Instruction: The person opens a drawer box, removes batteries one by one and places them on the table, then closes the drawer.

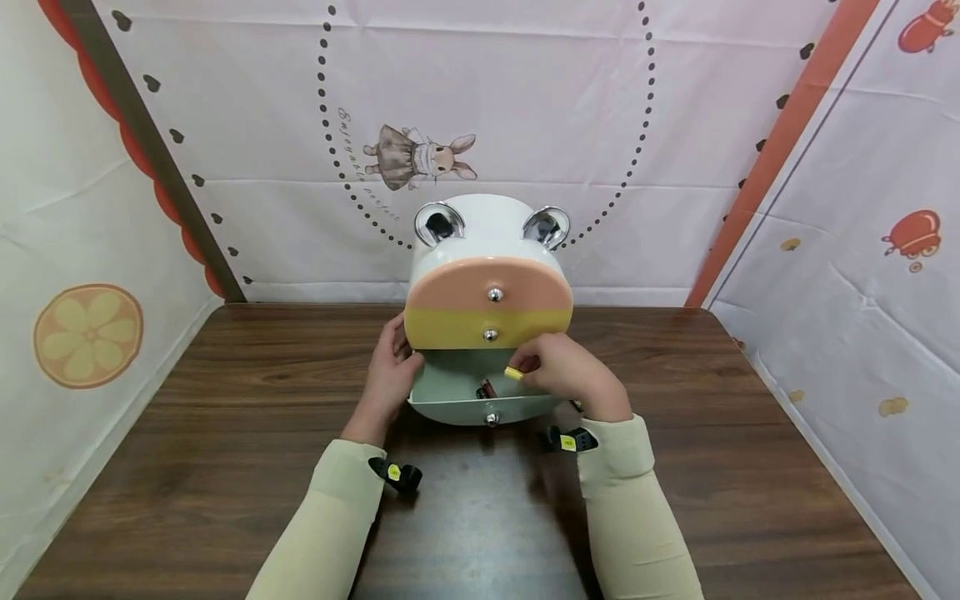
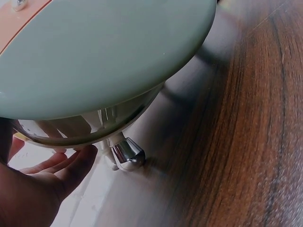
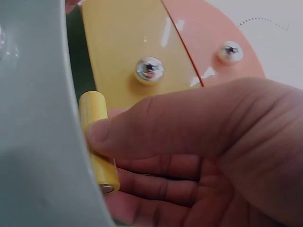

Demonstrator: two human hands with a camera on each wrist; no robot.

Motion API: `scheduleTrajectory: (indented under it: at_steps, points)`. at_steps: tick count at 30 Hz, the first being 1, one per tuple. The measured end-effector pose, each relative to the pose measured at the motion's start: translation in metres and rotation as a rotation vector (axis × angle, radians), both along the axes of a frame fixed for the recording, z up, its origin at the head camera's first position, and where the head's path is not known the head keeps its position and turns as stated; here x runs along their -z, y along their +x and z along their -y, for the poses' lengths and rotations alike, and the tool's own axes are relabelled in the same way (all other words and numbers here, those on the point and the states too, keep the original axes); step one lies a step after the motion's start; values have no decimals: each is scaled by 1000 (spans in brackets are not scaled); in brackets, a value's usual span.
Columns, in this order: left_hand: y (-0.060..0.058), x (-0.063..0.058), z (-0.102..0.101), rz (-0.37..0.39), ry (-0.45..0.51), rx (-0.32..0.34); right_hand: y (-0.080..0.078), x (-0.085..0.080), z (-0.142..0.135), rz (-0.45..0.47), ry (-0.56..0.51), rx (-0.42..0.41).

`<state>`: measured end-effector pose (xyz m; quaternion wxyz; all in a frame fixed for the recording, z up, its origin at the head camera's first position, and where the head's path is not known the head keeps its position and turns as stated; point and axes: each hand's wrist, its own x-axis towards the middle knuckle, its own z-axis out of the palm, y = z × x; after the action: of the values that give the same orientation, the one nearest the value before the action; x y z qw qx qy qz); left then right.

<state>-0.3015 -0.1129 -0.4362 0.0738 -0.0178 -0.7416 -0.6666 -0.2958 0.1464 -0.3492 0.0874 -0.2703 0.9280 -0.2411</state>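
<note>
A frog-shaped drawer box point(image 1: 487, 283) stands on the table with its green bottom drawer point(image 1: 450, 412) pulled out. Between thumb and fingers, my right hand point(image 1: 570, 371) pinches a yellow battery point(image 3: 98, 142) at the drawer's right part. In the right wrist view the battery lies close to the drawer's front panel. A few dark and reddish batteries point(image 1: 489, 389) lie inside the drawer. My left hand point(image 1: 390, 367) touches the box's left side with fingers extended, thumb by the drawer's left end. The left wrist view shows its fingertips point(image 2: 87, 156) against the box's rim.
Above the open drawer are a yellow drawer point(image 1: 450, 329) and an orange drawer point(image 1: 450, 292), both closed, with silver knobs. A silver foot point(image 2: 129, 155) supports the box on the dark wooden table point(image 1: 750, 458). Printed white cloth point(image 1: 487, 83) hangs behind and at both sides.
</note>
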Motion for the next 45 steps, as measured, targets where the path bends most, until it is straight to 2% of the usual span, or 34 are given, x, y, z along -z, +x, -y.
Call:
scheduleTrajectory:
  at_steps: [15,22,30,34,40,45]
  points:
    - [1,-2,1,18,1,10,4,-8,-32,35,-15,113]
    - [13,-22,-4,11,35,23,6,-12,-49,59,-25,145]
    - [1,-2,1,-16,19,23,8,-13,-62,120,-63,159]
    - [0,0,2,-23,6,25,6,-11,-72,146,-75,179]
    - [8,-14,0,3,32,41,3,-6,-87,156,-46,225]
    - [16,-26,-3,21,23,45,-1,2,-99,201,-43,264]
